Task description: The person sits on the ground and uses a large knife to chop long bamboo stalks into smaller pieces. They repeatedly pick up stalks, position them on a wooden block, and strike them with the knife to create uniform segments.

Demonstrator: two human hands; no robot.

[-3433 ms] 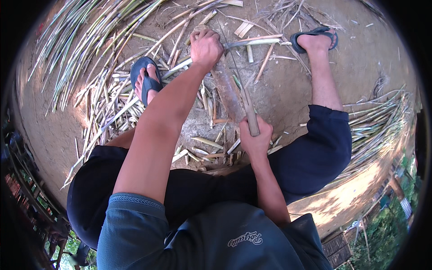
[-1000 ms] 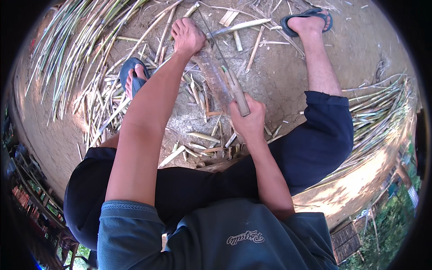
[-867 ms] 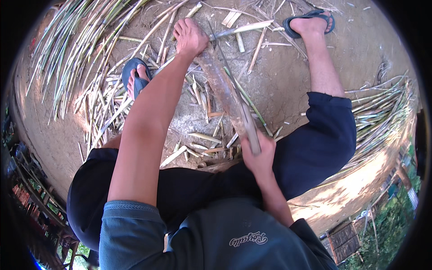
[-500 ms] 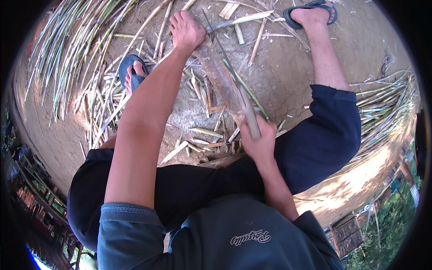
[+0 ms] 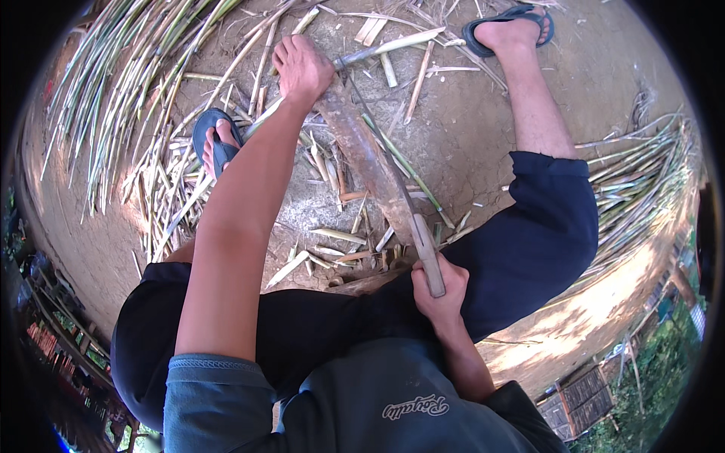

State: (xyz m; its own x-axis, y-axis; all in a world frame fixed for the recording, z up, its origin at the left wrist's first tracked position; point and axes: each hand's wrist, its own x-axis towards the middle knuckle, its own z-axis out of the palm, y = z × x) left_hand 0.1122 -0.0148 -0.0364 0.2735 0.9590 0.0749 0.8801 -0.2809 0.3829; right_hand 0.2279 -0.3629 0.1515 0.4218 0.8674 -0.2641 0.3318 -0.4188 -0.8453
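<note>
My left hand point(image 5: 303, 72) is curled over a cane stalk point(image 5: 404, 40), pinning it across the far end of the log point(image 5: 362, 143) on the ground point(image 5: 468, 136); pale tip pokes out right. My right hand point(image 5: 442, 287) grips a wooden-handled saw point(image 5: 423, 235), running beside the log's right edge, front end at the stalk; can't tell if touching. Looks like cutting. Best: press the stalk firmly, keep my thumb clear, stroke long and straight, ease off near breakthrough.

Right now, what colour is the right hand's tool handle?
Handle is greyish brown; best seen in the head view.
</note>
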